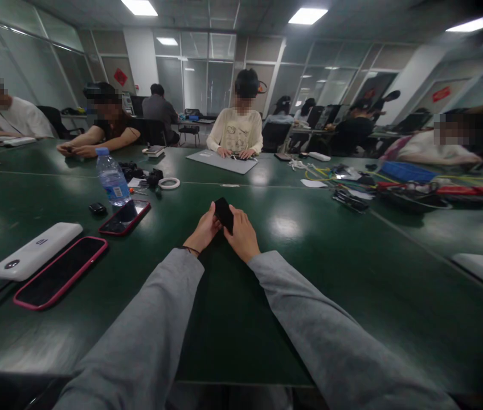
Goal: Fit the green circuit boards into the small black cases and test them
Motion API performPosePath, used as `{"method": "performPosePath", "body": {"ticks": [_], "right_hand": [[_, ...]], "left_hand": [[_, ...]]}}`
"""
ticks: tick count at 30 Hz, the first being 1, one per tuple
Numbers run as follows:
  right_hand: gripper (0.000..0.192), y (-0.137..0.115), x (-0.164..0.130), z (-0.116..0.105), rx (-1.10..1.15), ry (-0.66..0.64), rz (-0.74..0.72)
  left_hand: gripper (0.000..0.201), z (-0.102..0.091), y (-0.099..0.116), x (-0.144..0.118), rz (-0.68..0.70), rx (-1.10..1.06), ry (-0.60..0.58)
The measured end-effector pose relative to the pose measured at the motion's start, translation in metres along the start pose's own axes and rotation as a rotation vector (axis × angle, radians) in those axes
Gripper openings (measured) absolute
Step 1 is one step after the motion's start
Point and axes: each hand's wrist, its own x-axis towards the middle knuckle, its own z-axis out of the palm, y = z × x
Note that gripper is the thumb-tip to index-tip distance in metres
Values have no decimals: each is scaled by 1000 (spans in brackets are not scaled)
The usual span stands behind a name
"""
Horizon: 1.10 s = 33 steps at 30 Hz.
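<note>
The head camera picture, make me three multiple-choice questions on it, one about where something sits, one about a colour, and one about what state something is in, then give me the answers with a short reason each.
1. Where does the water bottle stand on the green table?
A. To the left of the hands
B. To the right of the hands
C. Between the two sleeves

2. What colour is the case rim of the nearest phone, beside the white power bank?
A. Yellow
B. Pink
C. Blue

3. How is the small black object held?
A. Lying alone on the table
B. In the left hand only
C. Between both hands

Answers: 1 A, the bottle stands up-left of the hands, near a second phone. 2 B, a pink edge frames the dark screen. 3 C, the left hand and the right hand both grip it above the table.
</note>
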Motion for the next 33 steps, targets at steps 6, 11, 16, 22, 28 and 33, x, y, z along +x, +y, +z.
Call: {"method": "performPosePath", "body": {"ticks": [6,11,16,22,28,33], "right_hand": [[60,21,6,9,426,42,258],[61,29,10,12,708,60,410],[56,29,10,12,752,70,447],[58,25,5,8,260,238,283],[58,6,0,4,-23,11,-21],[65,-4,-1,1,-14,-60,-98]], "left_hand": [[47,3,3,-6,63,75,-53],[41,2,3,-7,63,67,-100],[34,-2,1,-4,44,6,-70],[33,0,1,-5,27,-58,-72],[36,0,0,-4,31,-83,-37],[39,-4,0,2,11,-103,132]]}}
